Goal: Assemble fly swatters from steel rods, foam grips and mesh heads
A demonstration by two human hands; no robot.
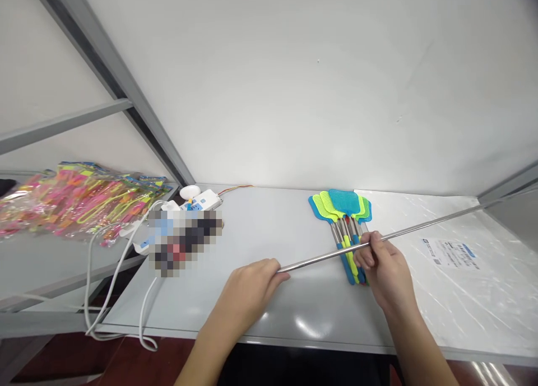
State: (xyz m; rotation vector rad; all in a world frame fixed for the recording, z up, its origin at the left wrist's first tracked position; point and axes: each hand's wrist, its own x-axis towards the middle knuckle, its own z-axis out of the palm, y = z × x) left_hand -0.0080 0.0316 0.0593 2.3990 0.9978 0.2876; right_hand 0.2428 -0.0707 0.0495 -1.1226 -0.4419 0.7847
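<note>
A long silver telescopic metal rod (323,260) slants across the middle, rising and thinning towards the right edge of the view. My left hand (252,288) is closed round its lower left end, which the hand hides. Further along, my right hand (384,265) pinches the rod between thumb and fingers. Behind my right hand lies a fanned pile of fly swatters (344,204), with blue and yellow-green mesh heads pointing to the wall and metal shafts. Their coloured handles point towards me and are partly covered by the hand and rod. The rod's far right tip cannot be made out.
A white plastic bag (496,296) with a printed label lies flat on the right of the grey table (286,218). At left are white power strips (205,200), looping cables (87,274) and a blurred dark object (189,243). Bagged colourful items (84,201) lie beyond a metal frame (138,117).
</note>
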